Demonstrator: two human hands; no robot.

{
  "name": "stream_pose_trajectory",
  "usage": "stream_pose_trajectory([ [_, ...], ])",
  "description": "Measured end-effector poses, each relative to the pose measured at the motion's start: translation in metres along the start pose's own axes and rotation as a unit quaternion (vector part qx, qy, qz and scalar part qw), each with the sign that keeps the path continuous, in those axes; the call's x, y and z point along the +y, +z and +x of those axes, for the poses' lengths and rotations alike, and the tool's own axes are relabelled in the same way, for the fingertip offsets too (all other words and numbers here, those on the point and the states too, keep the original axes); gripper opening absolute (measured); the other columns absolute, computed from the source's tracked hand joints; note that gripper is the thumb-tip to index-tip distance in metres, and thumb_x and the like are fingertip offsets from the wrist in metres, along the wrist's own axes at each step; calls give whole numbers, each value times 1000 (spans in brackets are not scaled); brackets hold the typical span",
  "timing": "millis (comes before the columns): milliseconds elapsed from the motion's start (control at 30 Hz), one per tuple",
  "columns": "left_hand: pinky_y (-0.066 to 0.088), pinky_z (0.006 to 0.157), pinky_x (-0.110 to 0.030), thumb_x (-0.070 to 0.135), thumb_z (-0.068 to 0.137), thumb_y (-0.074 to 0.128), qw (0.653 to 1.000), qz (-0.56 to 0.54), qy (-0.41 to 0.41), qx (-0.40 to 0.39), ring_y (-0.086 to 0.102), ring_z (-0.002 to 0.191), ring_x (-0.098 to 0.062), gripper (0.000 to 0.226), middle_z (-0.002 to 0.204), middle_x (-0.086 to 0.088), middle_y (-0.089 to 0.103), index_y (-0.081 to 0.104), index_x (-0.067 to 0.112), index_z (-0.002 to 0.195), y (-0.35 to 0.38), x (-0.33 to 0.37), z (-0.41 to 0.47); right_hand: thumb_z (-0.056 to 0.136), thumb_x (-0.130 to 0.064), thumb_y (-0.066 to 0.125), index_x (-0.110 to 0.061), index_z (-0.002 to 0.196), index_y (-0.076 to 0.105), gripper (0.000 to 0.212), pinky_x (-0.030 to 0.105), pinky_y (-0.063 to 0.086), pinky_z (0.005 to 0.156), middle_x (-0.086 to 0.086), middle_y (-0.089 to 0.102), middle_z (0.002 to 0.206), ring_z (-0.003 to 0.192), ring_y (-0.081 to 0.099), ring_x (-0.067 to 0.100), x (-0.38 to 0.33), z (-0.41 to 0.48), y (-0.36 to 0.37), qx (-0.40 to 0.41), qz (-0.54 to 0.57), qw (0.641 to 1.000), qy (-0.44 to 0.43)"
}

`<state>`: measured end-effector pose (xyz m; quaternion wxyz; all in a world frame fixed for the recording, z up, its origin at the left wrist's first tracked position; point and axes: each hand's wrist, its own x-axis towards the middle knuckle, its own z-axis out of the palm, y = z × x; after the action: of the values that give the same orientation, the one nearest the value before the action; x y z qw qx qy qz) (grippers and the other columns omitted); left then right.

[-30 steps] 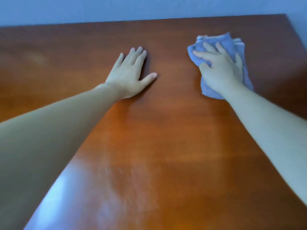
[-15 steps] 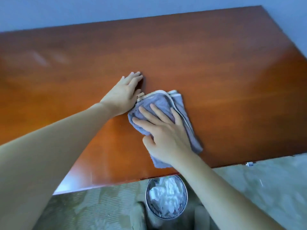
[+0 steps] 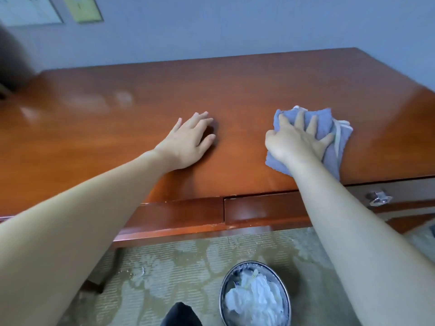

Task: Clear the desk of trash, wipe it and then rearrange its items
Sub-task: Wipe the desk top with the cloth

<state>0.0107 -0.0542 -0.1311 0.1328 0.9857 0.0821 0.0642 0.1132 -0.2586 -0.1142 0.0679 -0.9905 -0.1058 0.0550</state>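
Swept right from beside the left grip (image 3: 188, 143), the right grip (image 3: 296, 140) presses spread fingers (image 3: 299, 120) on the blue cloth (image 3: 326, 121) at 3 o'clock; the left lies flat, empty.

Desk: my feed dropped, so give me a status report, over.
Left hand flat on desk. Right hand pressing blue cloth near front edge. Nothing close around the cloth. Bin of paper on floor below.

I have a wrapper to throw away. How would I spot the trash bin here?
Find the glossy reddish-brown wooden desk against the blue-grey wall, then look down to the patterned beige carpet below its front edge. The round silver metal bin stands there; it alone holds crumpled white paper.
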Motion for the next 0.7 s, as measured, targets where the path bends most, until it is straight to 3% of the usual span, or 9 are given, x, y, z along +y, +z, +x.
stream_pose_trajectory([
  [67,1,122,-43,38,105,29,999,17,-17,23,5,152,-17,53,164,2,13,26,17,153,-4,-9,-25,95,-38,24,-34,154,16,60,66,1,113,0,-5,165,150,-8,29,-41,-29,10,2,7,998,-58],
  [167,2,121,-44,31,105,30,997,43,-53,39,7,152,-20,52,164,-2,13,25,14,154,-12,-30,-68,95,-35,27,-38,152,22,57,61,3,114,-9,0,165,151,-4,20,-97,-88,23,-11,21,968,-248],
  [233,4,122,-46,30,104,29,996,36,-82,30,8,151,-22,53,164,-4,14,24,13,154,-19,-43,-89,98,-33,28,-43,149,29,52,55,3,116,-17,3,163,151,-1,11,-107,-115,26,-20,25,937,-347],
  [300,4,122,-46,32,104,29,996,35,-85,-3,7,152,-23,53,164,-3,14,24,15,155,-25,-50,-96,100,-35,25,-50,148,27,51,47,0,117,-23,4,161,150,-1,4,-97,-117,22,-34,25,923,-382],
  [367,3,122,-45,33,105,30,996,37,-70,-35,3,152,-21,54,165,-1,11,21,16,155,-29,-55,-88,100,-37,20,-55,147,22,50,45,-4,118,-25,3,161,150,-2,4,-84,-95,17,-38,11,931,-363],
  [533,0,122,-46,53,102,29,995,65,-69,-38,3,152,-19,64,165,1,9,18,20,156,-29,-70,-38,98,-42,13,-51,150,15,53,54,0,118,-17,2,163,151,-2,14,-70,-7,14,4,-1,983,-181],
  [700,-3,121,-50,71,92,28,993,77,-72,-52,1,152,-13,76,165,8,7,15,31,156,-29,-91,5,92,-34,15,-36,148,28,58,61,11,113,-7,16,161,149,10,24,-97,73,9,20,-9,997,-78],
])
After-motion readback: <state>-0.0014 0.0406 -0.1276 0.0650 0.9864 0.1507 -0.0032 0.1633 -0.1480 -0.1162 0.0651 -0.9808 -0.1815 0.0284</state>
